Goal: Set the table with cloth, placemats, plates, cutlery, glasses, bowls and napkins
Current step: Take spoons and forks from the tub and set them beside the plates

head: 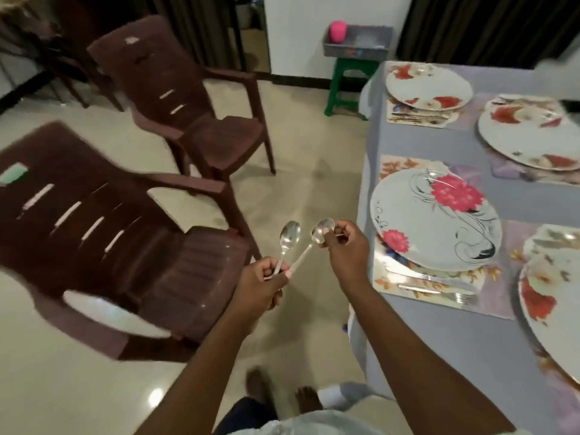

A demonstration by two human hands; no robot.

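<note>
Spoons are catching the light at the lower centre of the frame: two are showing, both plain polished steel with oval bowls and slim handles. One spoon (pixel 288 243) is standing almost upright, and the left hand (pixel 263 285) is gripping its handle with curled fingers. That hand is also holding the handle end of a second spoon (pixel 317 237), which is slanting up to the right, where the right hand (pixel 346 249) is pinching its bowl. Both hands are hanging over the floor, just left of the worktop (pixel 439 340), which is wearing a grey-blue cloth at the right of the frame. Four floral plates are sitting there on placemats; the nearest full one, a white plate with pink flowers (pixel 436 218), is lying beside a fork (pixel 439 291). Two brown plastic chairs (pixel 103 233) are standing at the left.
</note>
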